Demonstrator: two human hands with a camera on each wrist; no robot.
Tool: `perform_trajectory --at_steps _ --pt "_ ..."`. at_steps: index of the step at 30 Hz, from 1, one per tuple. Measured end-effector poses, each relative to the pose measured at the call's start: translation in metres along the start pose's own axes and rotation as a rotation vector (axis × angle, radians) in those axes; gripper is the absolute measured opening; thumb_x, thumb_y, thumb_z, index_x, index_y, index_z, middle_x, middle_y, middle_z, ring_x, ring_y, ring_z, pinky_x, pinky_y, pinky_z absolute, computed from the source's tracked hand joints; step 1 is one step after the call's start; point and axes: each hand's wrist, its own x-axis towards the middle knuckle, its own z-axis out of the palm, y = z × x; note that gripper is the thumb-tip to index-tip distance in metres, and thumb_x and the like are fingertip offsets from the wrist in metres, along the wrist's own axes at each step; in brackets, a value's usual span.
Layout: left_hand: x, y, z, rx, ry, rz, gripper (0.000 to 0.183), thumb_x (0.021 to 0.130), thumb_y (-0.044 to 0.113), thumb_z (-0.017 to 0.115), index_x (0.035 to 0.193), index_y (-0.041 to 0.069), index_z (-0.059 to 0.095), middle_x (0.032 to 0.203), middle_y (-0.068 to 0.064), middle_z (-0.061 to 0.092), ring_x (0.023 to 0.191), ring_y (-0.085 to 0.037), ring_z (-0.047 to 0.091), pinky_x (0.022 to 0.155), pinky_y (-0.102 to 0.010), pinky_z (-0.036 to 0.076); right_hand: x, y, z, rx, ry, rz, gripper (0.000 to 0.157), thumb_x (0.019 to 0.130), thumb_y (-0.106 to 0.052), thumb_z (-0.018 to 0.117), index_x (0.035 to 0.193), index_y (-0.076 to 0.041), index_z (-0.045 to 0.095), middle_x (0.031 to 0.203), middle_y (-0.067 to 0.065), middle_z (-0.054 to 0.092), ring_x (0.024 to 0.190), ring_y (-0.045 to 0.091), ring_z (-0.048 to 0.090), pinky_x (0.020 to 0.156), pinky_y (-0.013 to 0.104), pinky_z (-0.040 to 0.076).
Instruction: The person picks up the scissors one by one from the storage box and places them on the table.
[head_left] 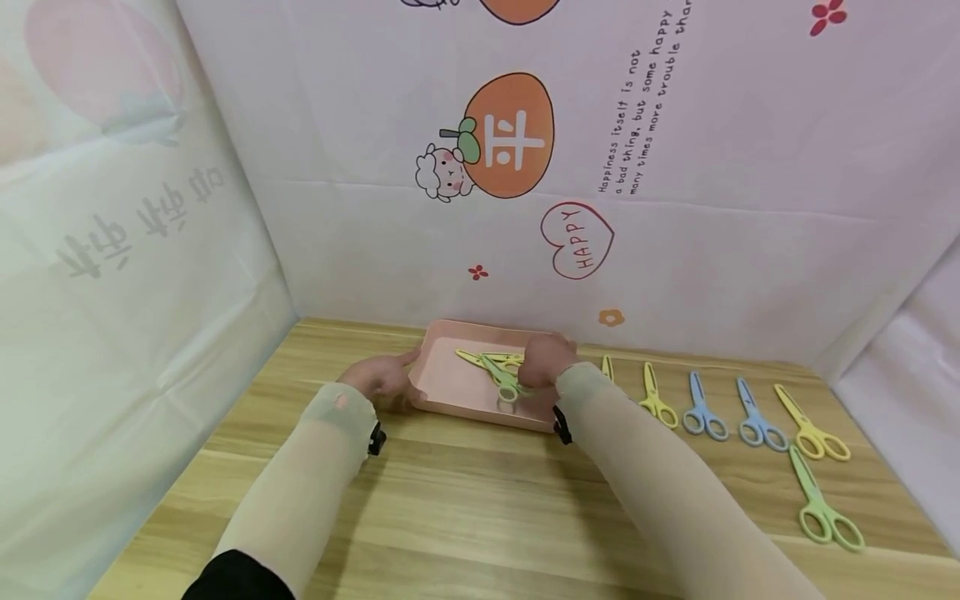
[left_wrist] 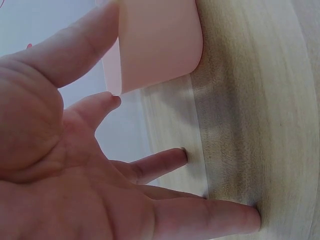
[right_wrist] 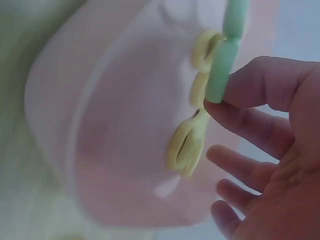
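A shallow pink tray [head_left: 444,379] stands on the table near the back cloth. At its left end is my left hand [head_left: 378,375], fingers spread; in the left wrist view its thumb and one finger touch the tray's wall, other fingertips rest on the wood. Over the tray's right part, my right hand [head_left: 547,360] pinches green scissors [right_wrist: 220,72] between thumb and forefinger, by one end of the handles. The other fingers stay loose. Yellow scissors [right_wrist: 185,150] lie in the tray beneath; their blades [head_left: 471,358] point left, and the hand hides part of them.
To the right of the tray, yellow scissors [head_left: 656,404], two blue pairs [head_left: 701,408] and another yellow pair [head_left: 810,429] lie in a row. Green scissors [head_left: 816,500] lie nearer the front. My right arm partly hides one more yellow pair [head_left: 607,367]. Printed cloth [head_left: 360,242] rises behind.
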Motion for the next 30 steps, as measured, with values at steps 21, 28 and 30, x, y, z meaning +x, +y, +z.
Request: perform_trajectory --at_steps 21,28,30 --pt "-0.006 0.001 0.001 -0.059 -0.034 0.007 0.103 0.087 0.023 0.08 0.162 0.028 0.011 0.163 -0.02 0.008 0.147 -0.041 0.008 0.113 -0.058 0.019 -0.059 0.1 -0.042 0.29 0.199 0.151 0.025 0.073 -0.012 0.062 0.053 -0.014 0.046 0.055 -0.002 0.038 0.054 0.018 0.039 0.052 0.032 0.037" --pt "-0.006 0.001 0.001 -0.059 -0.03 0.009 0.103 0.086 0.022 0.081 0.162 0.028 0.011 0.163 -0.021 0.009 0.147 -0.041 0.009 0.113 -0.057 0.02 -0.095 0.105 -0.015 0.164 0.18 0.008 0.032 0.071 -0.008 0.056 0.051 -0.021 0.034 0.05 -0.008 0.027 0.046 0.01 0.025 0.045 0.026 0.025" --pt "-0.007 0.001 0.001 -0.068 -0.033 0.008 0.103 0.086 0.022 0.08 0.162 0.028 0.01 0.163 -0.021 0.009 0.147 -0.041 0.008 0.113 -0.058 0.02 -0.105 0.098 -0.007 0.14 0.18 0.013 0.031 0.069 -0.008 0.057 0.052 -0.02 0.034 0.051 -0.008 0.027 0.046 0.01 0.025 0.044 0.025 0.023"
